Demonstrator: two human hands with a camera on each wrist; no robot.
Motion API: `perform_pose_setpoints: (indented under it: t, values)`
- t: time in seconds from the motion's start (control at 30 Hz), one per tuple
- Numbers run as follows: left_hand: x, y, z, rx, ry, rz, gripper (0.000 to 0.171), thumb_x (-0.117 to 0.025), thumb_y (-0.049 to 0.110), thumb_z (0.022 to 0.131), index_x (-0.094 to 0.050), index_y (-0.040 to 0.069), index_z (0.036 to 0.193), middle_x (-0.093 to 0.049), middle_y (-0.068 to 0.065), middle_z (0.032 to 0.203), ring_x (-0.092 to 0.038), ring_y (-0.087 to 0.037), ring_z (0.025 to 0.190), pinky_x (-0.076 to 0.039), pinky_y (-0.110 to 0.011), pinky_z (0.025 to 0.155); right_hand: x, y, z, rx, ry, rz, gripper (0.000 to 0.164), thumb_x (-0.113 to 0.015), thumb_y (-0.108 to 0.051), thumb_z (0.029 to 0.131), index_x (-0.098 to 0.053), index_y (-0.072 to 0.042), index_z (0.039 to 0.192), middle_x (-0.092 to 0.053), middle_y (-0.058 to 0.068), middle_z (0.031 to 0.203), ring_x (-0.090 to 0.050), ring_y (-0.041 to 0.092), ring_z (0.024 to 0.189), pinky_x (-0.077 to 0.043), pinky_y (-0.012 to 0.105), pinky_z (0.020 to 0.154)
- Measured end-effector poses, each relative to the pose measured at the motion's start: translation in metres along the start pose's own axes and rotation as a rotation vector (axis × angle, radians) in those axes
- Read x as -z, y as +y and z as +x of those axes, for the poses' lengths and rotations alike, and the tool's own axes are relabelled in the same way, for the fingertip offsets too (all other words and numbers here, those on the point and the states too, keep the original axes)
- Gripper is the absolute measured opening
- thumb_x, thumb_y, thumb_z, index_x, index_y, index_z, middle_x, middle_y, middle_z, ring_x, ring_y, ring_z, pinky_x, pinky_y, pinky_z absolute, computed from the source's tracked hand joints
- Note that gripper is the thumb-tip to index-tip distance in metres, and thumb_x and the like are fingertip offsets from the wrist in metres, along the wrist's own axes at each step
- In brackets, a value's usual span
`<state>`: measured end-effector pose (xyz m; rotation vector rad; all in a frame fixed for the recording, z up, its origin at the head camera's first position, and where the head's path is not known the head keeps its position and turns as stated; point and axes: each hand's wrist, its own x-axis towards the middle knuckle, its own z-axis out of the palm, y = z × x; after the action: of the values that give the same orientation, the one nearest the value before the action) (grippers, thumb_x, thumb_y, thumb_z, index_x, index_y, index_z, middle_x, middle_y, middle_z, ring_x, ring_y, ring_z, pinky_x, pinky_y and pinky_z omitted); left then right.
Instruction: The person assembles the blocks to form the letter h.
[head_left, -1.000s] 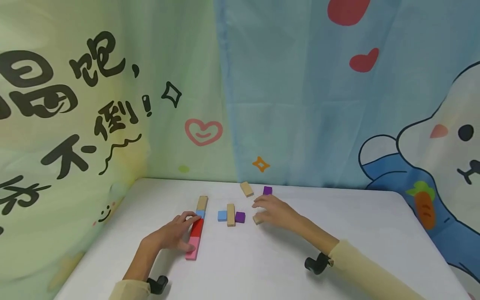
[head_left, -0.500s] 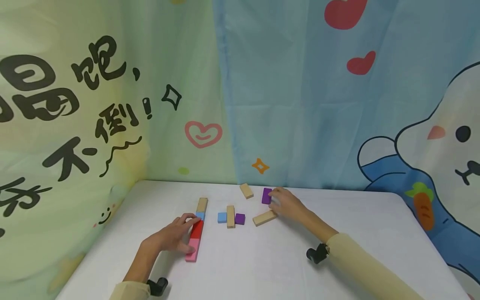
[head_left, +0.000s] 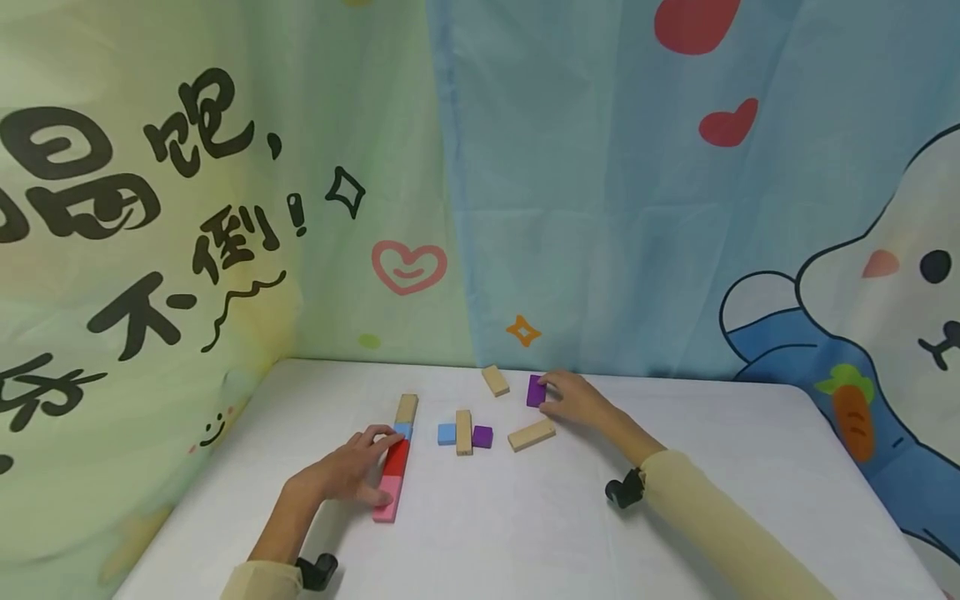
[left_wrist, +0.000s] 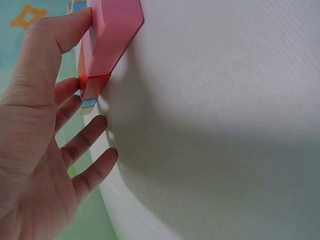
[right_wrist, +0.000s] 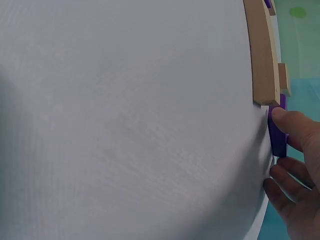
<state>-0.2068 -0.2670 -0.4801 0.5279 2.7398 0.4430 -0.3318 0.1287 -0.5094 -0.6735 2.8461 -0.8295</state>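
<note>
From the head view, I have the right hand [head_left: 576, 400] on the purple block [head_left: 535, 392], near the middle of the table's [head_left: 555, 517] far edge, with the thumb at its near end and a fingertip further back. A slanted plank [head_left: 532, 435] lies just nearer than the block, apart from it; a back plank [head_left: 495, 381] lies at the far edge, to its left. Toward the table's left edge, my left hand [head_left: 345, 471] spans a row: pink block [head_left: 386, 510] nearest, then red block [head_left: 397, 460], blue block [head_left: 402, 431] and tan block [head_left: 407, 407] at the far end. Between the hands sits a middle plank [head_left: 464, 432], with a small blue block [head_left: 447, 433] on its left and a small purple block [head_left: 483, 437] on its right.

The left wrist view gives me the thumb tip resting on the pink block and the fingers spread, two of them off the row altogether. I'd want that contact light, enough to steady the row without opening its joints.

In the right wrist view, thumb and forefinger pinch the purple block; the forefinger is mostly hidden and the other fingers are spread. I can't tell whether the block's underside touches the table. I'd centre the pinch and lift straight up, clearing the slanted plank before any sideways travel.
</note>
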Motion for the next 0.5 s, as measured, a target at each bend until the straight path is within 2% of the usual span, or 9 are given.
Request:
perform_pose_setpoints:
  t: [0.3, 0.5]
  values:
    - [0.0017, -0.0006, 0.0004, -0.029, 0.004, -0.002, 0.087, -0.080, 0.039, 0.073, -0.039, 0.016, 0.147, -0.036, -0.006, 0.145, -0.041, -0.025, 0.126, -0.050, -0.052, 0.099, 0.0000, 0.0010, 0.0006, -0.016, 0.044, 0.002, 0.047, -0.075, -0.025, 0.084, -0.062, -0.002, 0.123, -0.061, 0.019, 0.127, -0.056, 0.035, 0.119, -0.047, 0.050, 0.103]
    - [0.0001, -0.0015, -0.0006, -0.024, 0.007, 0.004, 0.087, -0.080, 0.039, 0.073, -0.039, 0.017, 0.147, -0.036, -0.005, 0.145, -0.042, -0.025, 0.125, -0.051, -0.051, 0.098, -0.0010, 0.0013, -0.0025, 0.003, 0.123, 0.036, 0.046, -0.076, -0.023, 0.083, -0.063, 0.001, 0.120, -0.064, 0.019, 0.118, -0.060, 0.032, 0.109, -0.052, 0.047, 0.096]
